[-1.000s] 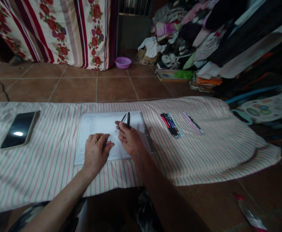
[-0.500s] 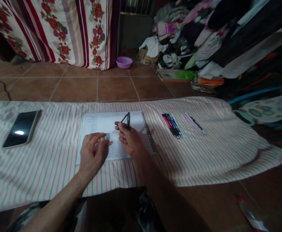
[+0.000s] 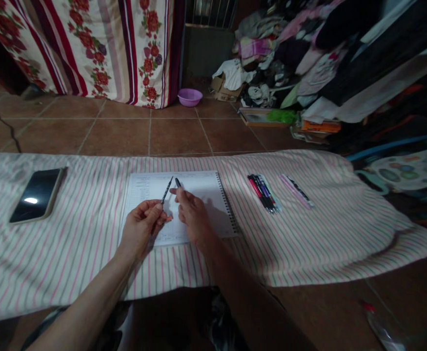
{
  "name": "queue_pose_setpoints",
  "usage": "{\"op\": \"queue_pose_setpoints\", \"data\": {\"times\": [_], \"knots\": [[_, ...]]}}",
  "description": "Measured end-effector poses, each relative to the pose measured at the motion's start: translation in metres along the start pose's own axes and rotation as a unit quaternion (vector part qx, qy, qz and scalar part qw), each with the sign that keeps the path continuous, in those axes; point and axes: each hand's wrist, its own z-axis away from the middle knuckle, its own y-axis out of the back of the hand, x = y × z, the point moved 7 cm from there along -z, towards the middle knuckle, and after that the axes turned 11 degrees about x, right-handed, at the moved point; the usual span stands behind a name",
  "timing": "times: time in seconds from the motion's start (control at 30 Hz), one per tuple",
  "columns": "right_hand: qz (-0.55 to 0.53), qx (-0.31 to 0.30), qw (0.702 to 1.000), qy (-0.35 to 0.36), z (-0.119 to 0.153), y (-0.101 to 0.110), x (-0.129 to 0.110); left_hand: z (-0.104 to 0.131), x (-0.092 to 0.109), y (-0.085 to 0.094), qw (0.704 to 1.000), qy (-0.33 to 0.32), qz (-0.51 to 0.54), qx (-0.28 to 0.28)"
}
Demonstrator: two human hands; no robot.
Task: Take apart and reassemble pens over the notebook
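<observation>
My left hand [image 3: 140,226] is closed over the notebook, holding a thin dark patterned pen [image 3: 166,191] between thumb and fingers, its point tilted up and to the right. A small orange piece [image 3: 168,218] shows by those fingertips; I cannot tell whether they hold it or it lies on the page. My right hand [image 3: 194,214] is closed around a black pen [image 3: 177,182], and only its upper end shows past the fingers. Beneath both hands the spiral notebook [image 3: 208,183] lies open on a striped cloth, with printed lines along its left side.
A phone [image 3: 37,195] lies at the left on the striped cloth [image 3: 89,234]. Several pens [image 3: 261,194] are grouped right of the notebook, with a pink pen [image 3: 294,191] and a black patterned pen [image 3: 301,191] beyond. A purple basin [image 3: 190,97] sits on the tiled floor.
The thin patterned pen has passed from my right hand to my left, which has closed on it. My right hand keeps the black pen. The view has shifted slightly.
</observation>
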Motion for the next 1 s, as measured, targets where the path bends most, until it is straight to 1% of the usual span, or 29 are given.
{"op": "queue_pose_setpoints", "data": {"times": [0.07, 0.13, 0.2, 0.23, 0.3, 0.37, 0.47, 0.6, 0.67, 0.77, 1.0], "knots": [[-0.102, 0.034, 0.994, -0.027, -0.007, 0.008, -0.003, 0.001, 0.004, 0.004, 0.999, -0.022, -0.023, 0.026], [-0.196, 0.066, 0.974, -0.095, -0.014, 0.016, -0.001, 0.004, 0.009, 0.006, 0.996, -0.048, -0.061, 0.038], [-0.258, 0.091, 0.952, -0.137, -0.019, 0.024, -0.001, 0.007, 0.011, 0.006, 0.993, -0.070, -0.088, 0.034], [-0.283, 0.103, 0.943, -0.139, -0.021, 0.028, -0.002, 0.008, 0.011, 0.006, 0.992, -0.078, -0.097, 0.030], [-0.316, 0.106, 0.935, -0.122, -0.024, 0.034, -0.008, 0.012, 0.010, 0.006, 0.989, -0.090, -0.113, 0.019], [-0.322, 0.082, 0.938, -0.097, -0.024, 0.035, -0.014, 0.015, 0.007, 0.004, 0.986, -0.101, -0.136, 0.002], [-0.300, 0.049, 0.951, -0.056, -0.021, 0.033, -0.021, 0.020, 0.001, 0.001, 0.975, -0.120, -0.183, -0.030], [-0.254, 0.061, 0.965, -0.017, -0.021, 0.034, -0.025, 0.023, -0.008, 0.000, 0.960, -0.142, -0.235, -0.058], [-0.242, 0.068, 0.968, -0.019, -0.022, 0.034, -0.023, 0.023, -0.010, 0.000, 0.957, -0.145, -0.245, -0.058], [-0.250, 0.064, 0.965, -0.042, -0.023, 0.032, -0.018, 0.022, -0.012, 0.001, 0.956, -0.144, -0.249, -0.058], [-0.274, 0.049, 0.958, -0.073, -0.022, 0.028, -0.015, 0.024, -0.007, 0.001, 0.949, -0.152, -0.271, -0.043]]}}
